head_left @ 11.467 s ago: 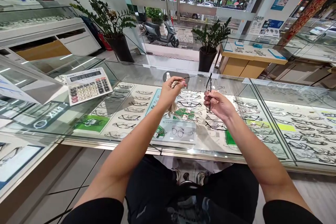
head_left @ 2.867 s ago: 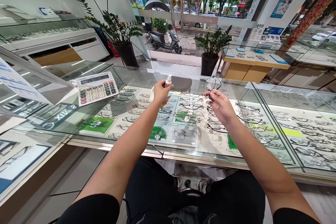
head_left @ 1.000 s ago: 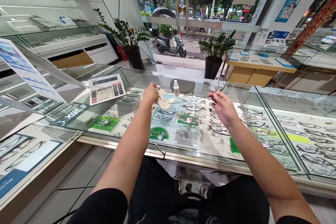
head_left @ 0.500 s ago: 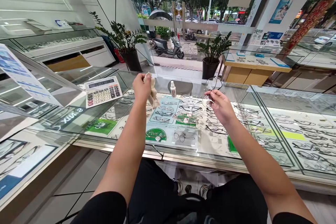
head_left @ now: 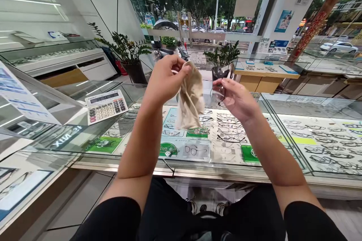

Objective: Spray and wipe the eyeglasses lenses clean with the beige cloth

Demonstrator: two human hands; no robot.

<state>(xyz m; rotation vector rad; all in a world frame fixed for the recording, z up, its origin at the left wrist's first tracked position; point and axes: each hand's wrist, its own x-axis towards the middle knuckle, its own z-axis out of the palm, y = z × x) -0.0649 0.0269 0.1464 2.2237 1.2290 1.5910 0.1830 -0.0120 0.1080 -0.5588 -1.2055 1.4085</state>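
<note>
Beige cloth, limp, top pinched in my left hand; thin-rimmed eyeglasses, presumably light and fragile, best gripped by the rim, pinched above the counter in my right hand.

Eyewear shop: spectacle frames rowed inside glass counter

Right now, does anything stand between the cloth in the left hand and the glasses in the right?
Nothing visible does: only a narrow gap shows between the cloth in the left hand and the glasses in the right hand. The counter lies below both.
</note>
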